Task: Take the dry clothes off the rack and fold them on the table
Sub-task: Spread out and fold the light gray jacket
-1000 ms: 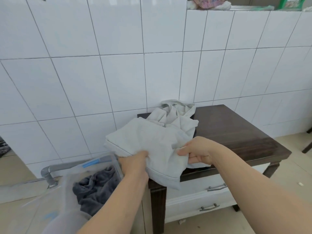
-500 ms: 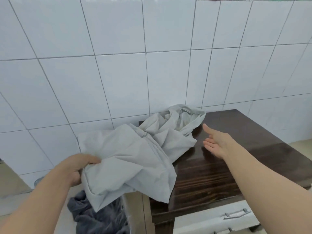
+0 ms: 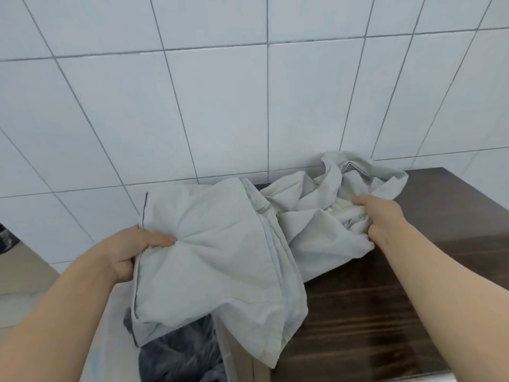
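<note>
Pale grey garment, crumpled, half on the dark worktop, half overhanging its left edge. Left hand pinches the hem; right hand grasps the bunched far end. Step: spreading before folding; next, probably pull it flat onto the worktop.

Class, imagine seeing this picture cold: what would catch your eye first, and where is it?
The pale grey garment, crumpled across the left end of the dark wooden table and spilling off its edge. The left hand grips its left edge; the right hand clutches the bunched part near the tiled wall.
</note>
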Action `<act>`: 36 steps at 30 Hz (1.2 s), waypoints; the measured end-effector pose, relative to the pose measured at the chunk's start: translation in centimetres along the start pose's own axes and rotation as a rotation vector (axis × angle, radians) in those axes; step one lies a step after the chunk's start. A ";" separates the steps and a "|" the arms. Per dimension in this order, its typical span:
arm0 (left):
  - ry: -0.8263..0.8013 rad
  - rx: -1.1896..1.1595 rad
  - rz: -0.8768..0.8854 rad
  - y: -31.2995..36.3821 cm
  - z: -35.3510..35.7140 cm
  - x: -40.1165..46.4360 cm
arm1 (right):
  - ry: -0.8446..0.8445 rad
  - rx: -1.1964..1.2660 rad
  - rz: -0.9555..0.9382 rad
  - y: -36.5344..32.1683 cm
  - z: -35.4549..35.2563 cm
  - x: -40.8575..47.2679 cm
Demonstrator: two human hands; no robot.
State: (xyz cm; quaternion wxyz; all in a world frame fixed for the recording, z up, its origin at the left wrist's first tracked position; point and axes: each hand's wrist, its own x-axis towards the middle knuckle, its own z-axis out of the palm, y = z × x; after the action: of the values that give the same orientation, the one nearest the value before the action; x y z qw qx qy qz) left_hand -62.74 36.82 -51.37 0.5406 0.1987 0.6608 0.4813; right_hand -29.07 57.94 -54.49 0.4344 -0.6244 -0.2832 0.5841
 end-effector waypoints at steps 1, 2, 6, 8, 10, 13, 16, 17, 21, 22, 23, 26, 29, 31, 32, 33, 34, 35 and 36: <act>-0.023 0.000 0.002 0.4 0.9 0.0 | 0.049 0.033 -0.027 -0.1 -1.4 0.0; -0.051 -0.002 0.004 0.8 1.9 0.1 | 0.097 0.055 -0.051 -0.3 -2.9 -0.1; -0.187 0.029 -0.005 2.2 8.2 -0.2 | 0.248 0.104 -0.203 -1.4 -10.9 -1.2; -0.248 0.064 -0.019 2.1 11.9 -0.4 | 0.307 0.116 -0.266 -1.9 -15.7 -2.2; -0.261 0.124 -0.042 1.4 14.9 -0.4 | 0.383 0.153 -0.249 -2.1 -19.9 -3.0; -0.187 0.225 -0.044 -0.2 17.3 0.7 | 0.437 0.393 -0.159 -1.6 -25.2 -3.8; -0.115 0.313 -0.022 -1.3 17.9 1.6 | 0.390 0.583 -0.080 -0.5 -28.1 -4.4; -0.095 0.318 -0.022 -1.5 17.9 1.5 | 0.354 0.609 -0.059 -0.4 -28.2 -4.9; -0.067 0.301 -0.048 -2.1 18.2 0.2 | 0.444 0.537 -0.139 -2.0 -27.2 -5.9; -0.060 0.295 -0.045 -2.1 18.1 0.0 | 0.496 0.476 -0.228 -3.0 -26.4 -6.1; -0.056 0.293 -0.042 -2.1 18.2 -0.2 | 0.508 0.385 -0.351 -3.8 -25.5 -6.7; -0.033 0.301 -0.031 -1.9 18.4 -0.5 | 0.284 -0.226 -0.845 -4.1 -22.3 -7.9; -0.022 0.319 -0.018 -1.8 18.6 -0.7 | -0.225 -0.939 -1.141 -0.1 -19.8 -7.4; -0.007 0.318 -0.022 -1.9 18.3 -0.6 | -0.506 -1.484 -0.921 2.9 -18.6 -7.6; 0.002 0.314 -0.023 -1.8 18.0 -0.7 | -0.608 -1.592 -0.739 3.6 -18.4 -7.7; 0.006 0.313 -0.028 -1.9 17.9 -0.7 | -0.660 -1.536 -0.576 3.3 -18.5 -8.5; 0.001 0.314 -0.031 -2.0 17.7 -0.7 | -0.623 -1.333 -0.459 2.3 -18.5 -9.2; -0.008 0.309 -0.034 -2.0 17.4 -0.6 | -0.514 -1.117 -0.445 1.0 -18.1 -10.0; -0.019 0.300 -0.036 -2.2 17.3 -0.8 | -0.314 -0.994 -0.535 -0.2 -17.8 -10.1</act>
State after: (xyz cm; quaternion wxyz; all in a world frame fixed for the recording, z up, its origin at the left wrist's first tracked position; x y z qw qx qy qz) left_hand -46.29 42.51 -51.98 0.5194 0.2702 0.7236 0.3655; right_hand -13.23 45.56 -50.48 0.1746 -0.5662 -0.7318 0.3369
